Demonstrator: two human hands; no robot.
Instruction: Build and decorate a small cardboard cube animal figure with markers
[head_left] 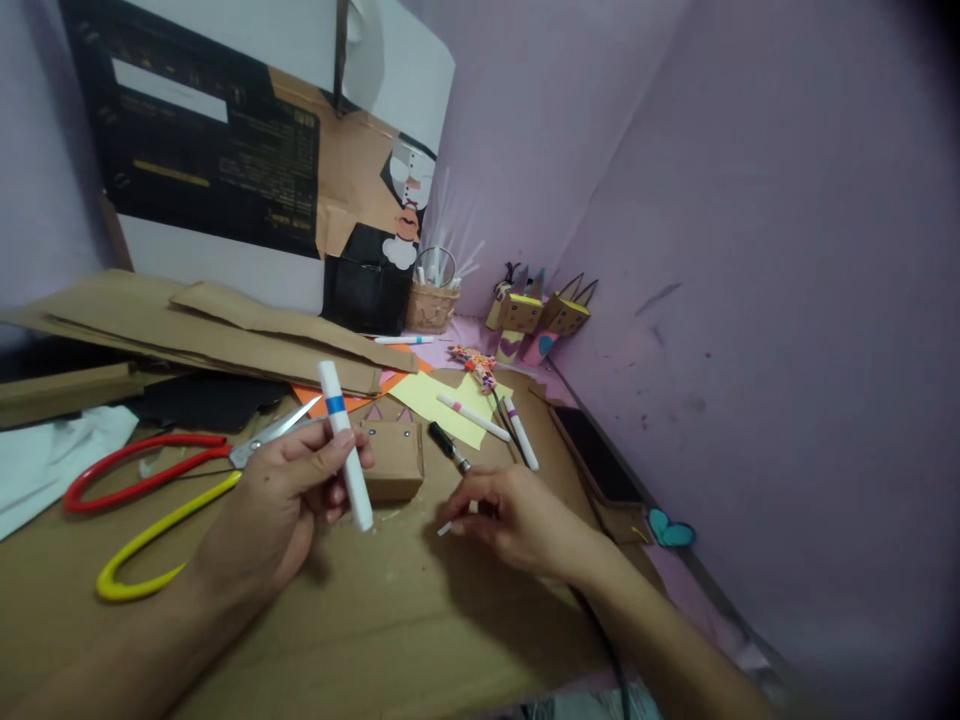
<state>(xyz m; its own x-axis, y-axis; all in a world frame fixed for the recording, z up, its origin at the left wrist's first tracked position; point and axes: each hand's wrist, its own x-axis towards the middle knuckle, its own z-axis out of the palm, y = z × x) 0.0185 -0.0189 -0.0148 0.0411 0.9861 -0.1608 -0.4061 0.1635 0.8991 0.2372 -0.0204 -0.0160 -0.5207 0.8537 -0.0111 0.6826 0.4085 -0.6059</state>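
Two Holds, Firm and Fine

My left grip (289,490) is clamped on the blue-banded marker (355,480), tilted above the counter (360,640), left of its middle; I hold it mid-barrel, probably so that both ends are free. My right grip (517,515) is closed at its tips on a white piece (445,529), low over the middle, presumably because so slight a thing needs a pinch. The box (396,468) stands between; scissors (251,450) toward the left edge and phone (596,455) along the right seem set aside.

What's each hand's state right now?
Left hand: closed, holding a blue-banded white marker.
Right hand: closed, pinching a small white piece.
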